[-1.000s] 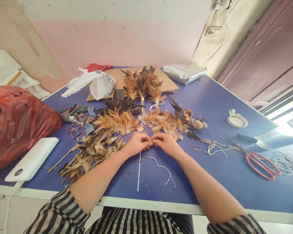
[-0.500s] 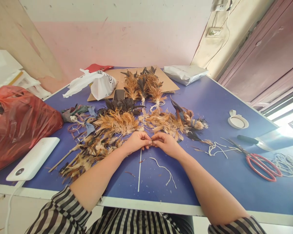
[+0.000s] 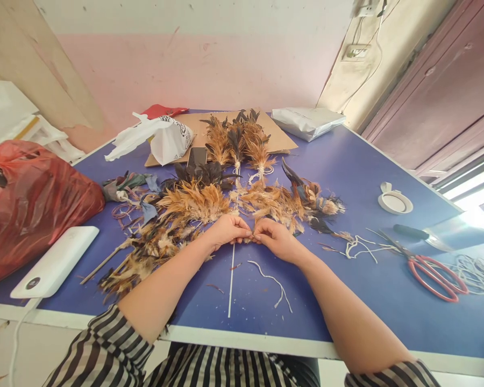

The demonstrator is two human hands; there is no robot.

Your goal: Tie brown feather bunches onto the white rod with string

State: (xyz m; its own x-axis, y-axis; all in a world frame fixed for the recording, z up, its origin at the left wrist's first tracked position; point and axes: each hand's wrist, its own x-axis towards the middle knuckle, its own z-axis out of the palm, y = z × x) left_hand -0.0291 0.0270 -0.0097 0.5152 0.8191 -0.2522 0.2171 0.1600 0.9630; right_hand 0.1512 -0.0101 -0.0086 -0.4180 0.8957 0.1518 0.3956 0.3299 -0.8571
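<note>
My left hand [image 3: 228,231] and my right hand [image 3: 275,238] meet fingertip to fingertip on the blue table [image 3: 347,177], both pinched on something small between them that I cannot make out. They rest at the near edge of a spread of brown and black feathers [image 3: 193,201]. A thin white stick [image 3: 230,279] runs from under my hands toward me. A loose piece of white string [image 3: 272,279] lies just right of the stick. Tied feather bundles [image 3: 236,142] lie farther back on a sheet of cardboard [image 3: 280,141].
Red-handled scissors [image 3: 433,271] and coiled string [image 3: 474,271] lie at the right, with a knife [image 3: 417,234] and a white tape roll [image 3: 394,202] behind them. A white power bank [image 3: 54,260] and a red plastic bag [image 3: 32,199] sit at the left. A white bag [image 3: 161,137] lies at the back.
My hands stay pinched together at the same spot; only the fingertips shift slightly. The view has drifted a little.
</note>
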